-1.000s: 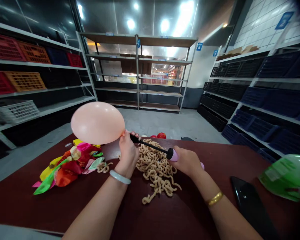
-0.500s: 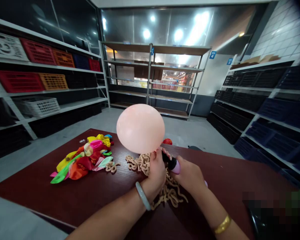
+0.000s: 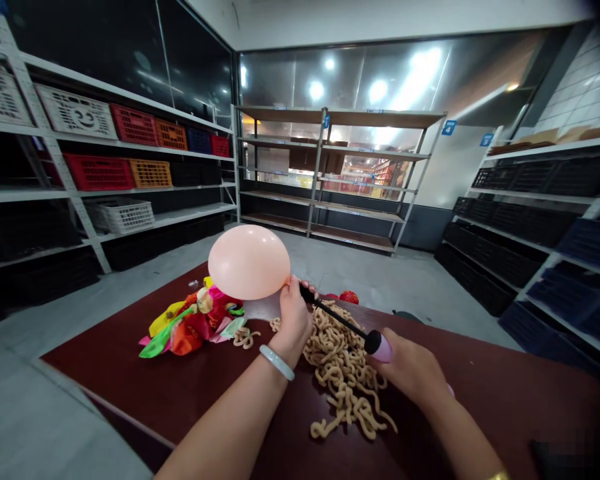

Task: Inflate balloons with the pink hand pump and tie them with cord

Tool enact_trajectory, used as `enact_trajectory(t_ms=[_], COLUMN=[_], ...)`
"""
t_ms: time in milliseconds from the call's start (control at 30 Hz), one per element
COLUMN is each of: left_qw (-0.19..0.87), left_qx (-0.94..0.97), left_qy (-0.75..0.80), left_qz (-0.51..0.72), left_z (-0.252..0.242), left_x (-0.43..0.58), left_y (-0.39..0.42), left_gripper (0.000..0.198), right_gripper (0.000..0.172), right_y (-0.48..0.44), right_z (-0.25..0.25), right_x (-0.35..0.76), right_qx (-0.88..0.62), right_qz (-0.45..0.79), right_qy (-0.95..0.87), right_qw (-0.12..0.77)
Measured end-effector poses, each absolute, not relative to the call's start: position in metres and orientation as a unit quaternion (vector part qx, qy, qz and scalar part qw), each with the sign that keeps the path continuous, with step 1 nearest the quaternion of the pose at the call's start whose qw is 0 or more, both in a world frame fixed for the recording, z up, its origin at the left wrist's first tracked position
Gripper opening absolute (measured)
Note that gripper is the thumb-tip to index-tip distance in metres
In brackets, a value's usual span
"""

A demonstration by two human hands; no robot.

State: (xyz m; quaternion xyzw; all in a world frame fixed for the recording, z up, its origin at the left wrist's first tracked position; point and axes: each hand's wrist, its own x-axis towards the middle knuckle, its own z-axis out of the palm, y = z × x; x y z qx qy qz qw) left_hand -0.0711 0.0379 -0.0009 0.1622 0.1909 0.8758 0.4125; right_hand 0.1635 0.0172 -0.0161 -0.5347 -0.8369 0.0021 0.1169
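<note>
My left hand [image 3: 296, 317] is closed around the neck of an inflated pale pink balloon [image 3: 249, 261] and the black nozzle end of a balloon pump [image 3: 341, 317]. The balloon points up and left from my fingers. My right hand [image 3: 410, 363] wraps the pump's lilac handle part, with a long black rod showing between my two hands. Beneath them lies a heap of tan, curly strands [image 3: 350, 407]; I cannot tell what they are. Left of my hands is a pile of colourful uninflated balloons [image 3: 187, 333], partly hidden behind the inflated one.
The dark red table [image 3: 260, 420] has its left edge in view. A red patterned round object [image 3: 349, 297] shows beyond the far edge. Shelves with coloured crates [image 3: 100, 172] stand left, a metal rack [image 3: 320, 180] at the back, dark crates [image 3: 500, 257] right.
My right hand has drawn away from the left, down and right, exposing the pump's black rod. The view has shifted, and the balloon now appears further left.
</note>
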Motion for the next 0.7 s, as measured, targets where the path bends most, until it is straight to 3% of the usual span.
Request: enact_trajectory(t_ms=[267,500,700], left_qw=[0.465,0.513,0.493], left_qx=[0.188,0.187,0.191], left_qy=[0.187,0.213,0.217], left_qz=[0.845,0.811,0.82], left_z=[-0.008,-0.016,-0.015], left_x=[-0.013,0.019,0.008], left_y=[0.018,0.005,0.009], left_gripper=[0.028,0.023,0.019], right_gripper=[0.033,0.061,0.057], right_y=[0.005,-0.004,-0.006], right_z=[-0.011,-0.01,-0.008], right_x=[0.151,0.144,0.144], right_qx=[-0.533,-0.485,-0.441], right_qz=[-0.012,0.012,-0.002], right_qy=[-0.838,-0.859,-0.885], right_qw=[0.119,0.162,0.15])
